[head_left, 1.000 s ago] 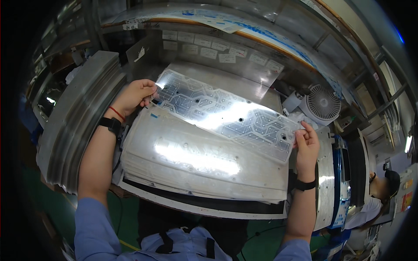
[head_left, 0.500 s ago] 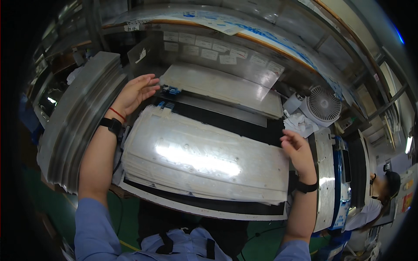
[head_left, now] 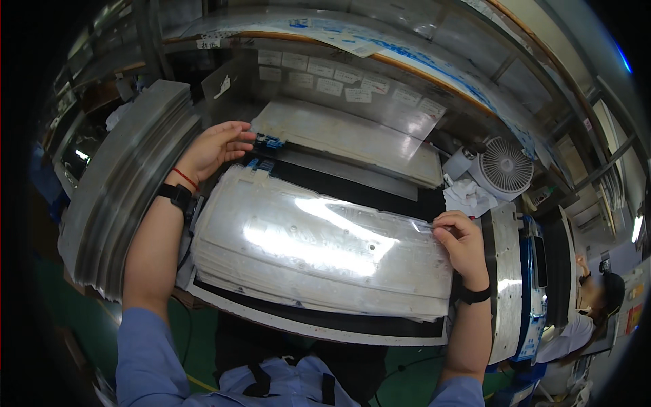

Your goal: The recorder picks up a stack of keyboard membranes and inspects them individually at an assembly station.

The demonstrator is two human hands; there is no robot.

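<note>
In front of me lies a stack of pale, translucent flat sheets [head_left: 271,264] dotted with small holes. At its far right corner my right hand [head_left: 464,247] pinches the edge of the top clear plastic sheet [head_left: 380,227], and a bright curved reflection runs along that lifted far edge. My left hand [head_left: 217,150] hovers beyond the stack's far left corner, its fingers loosely stretched and nothing seen in them. Just right of its fingertips are small blue clips [head_left: 272,142]. Similar blue tabs [head_left: 256,164] sit at the stack's far left corner.
Behind the stack lies another pale sheet pile [head_left: 339,132] below a labelled clear panel [head_left: 352,81]. Tall grey sheets [head_left: 129,176] stand at left. A white fan [head_left: 505,168] and crumpled tissue [head_left: 468,197] are at right. A person in a dark cap [head_left: 610,292] is farther right.
My right hand has closed on the far right edge of the top clear sheet, which has lifted and catches the light. My left hand has shifted slightly right.
</note>
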